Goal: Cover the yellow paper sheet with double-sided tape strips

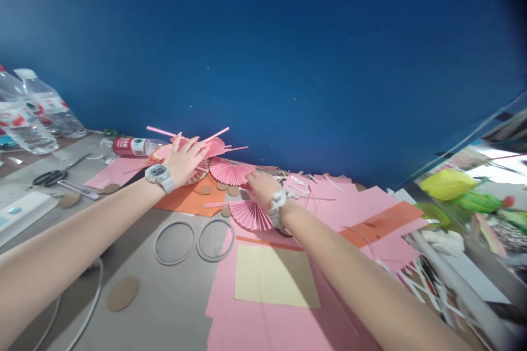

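Note:
My left hand [187, 160], with a pale watch on its wrist, lies with fingers spread over a pile of pink folded paper fans [216, 147] near the blue wall. My right hand [262, 188], wearing a white scrunchie, has its fingers curled down between two fans. One pleated pink fan [231, 171] reaches its fingertips. Another pleated fan [252, 216], with a pink stick at its left, lies partly under that hand. What the right fingers pinch, if anything, is hidden. Small cardboard discs [233, 191] lie between the fans on orange paper [181, 200].
Two tape rings [174, 243] lie in front, beside a pale yellow sheet [275, 277] on pink paper [247, 329]. Scissors [51, 177], a utility knife [78, 190] and a lying bottle [132, 146] are left. Water bottles [53, 104] stand far left. Paper scraps [424, 279] clutter the right.

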The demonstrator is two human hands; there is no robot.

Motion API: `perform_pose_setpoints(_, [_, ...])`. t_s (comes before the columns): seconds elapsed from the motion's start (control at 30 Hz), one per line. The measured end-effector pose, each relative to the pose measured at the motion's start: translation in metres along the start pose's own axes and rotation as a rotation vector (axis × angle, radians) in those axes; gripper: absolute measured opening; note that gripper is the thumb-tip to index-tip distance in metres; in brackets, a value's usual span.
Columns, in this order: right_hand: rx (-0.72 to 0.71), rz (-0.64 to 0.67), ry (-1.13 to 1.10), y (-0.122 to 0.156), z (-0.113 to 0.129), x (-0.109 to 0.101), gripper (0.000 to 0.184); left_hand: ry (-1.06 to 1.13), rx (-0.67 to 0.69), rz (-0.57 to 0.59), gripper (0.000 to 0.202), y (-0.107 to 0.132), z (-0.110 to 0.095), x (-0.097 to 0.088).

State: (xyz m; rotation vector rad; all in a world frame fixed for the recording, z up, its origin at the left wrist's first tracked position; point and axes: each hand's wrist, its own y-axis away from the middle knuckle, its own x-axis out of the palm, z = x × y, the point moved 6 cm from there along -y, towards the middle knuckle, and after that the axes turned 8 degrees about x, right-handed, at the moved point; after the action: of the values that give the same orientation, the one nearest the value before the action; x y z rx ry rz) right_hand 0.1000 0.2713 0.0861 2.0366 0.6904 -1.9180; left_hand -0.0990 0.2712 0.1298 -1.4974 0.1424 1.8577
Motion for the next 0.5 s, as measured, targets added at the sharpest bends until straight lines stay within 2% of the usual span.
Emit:
perform_pose_setpoints(0.13, [0.008, 0.013, -0.022, -0.035, 0.016, 0.020, 0.034, -0.029, -0.001, -0.007, 0.056, 0.000, 0.003, 0.000])
perform_pose_setpoints(0.23, [0.034, 0.022, -0.075, -0.045, 0.010, 0.026, 0.033, -0.034, -0.011, -0.012, 0.046, 0.002, 0.003, 0.002])
perform_pose_setpoints(0.37, [0.088, -0.009, -0.194, -0.040, -0.013, 0.017, 0.032, -0.017, -0.034, -0.026, 0.040, 0.005, 0.001, 0.005])
perform_pose_setpoints(0.5, [0.098, -0.040, -0.376, -0.028, -0.037, -0.005, 0.031, 0.025, -0.051, -0.038, 0.038, 0.006, 0.000, 0.008])
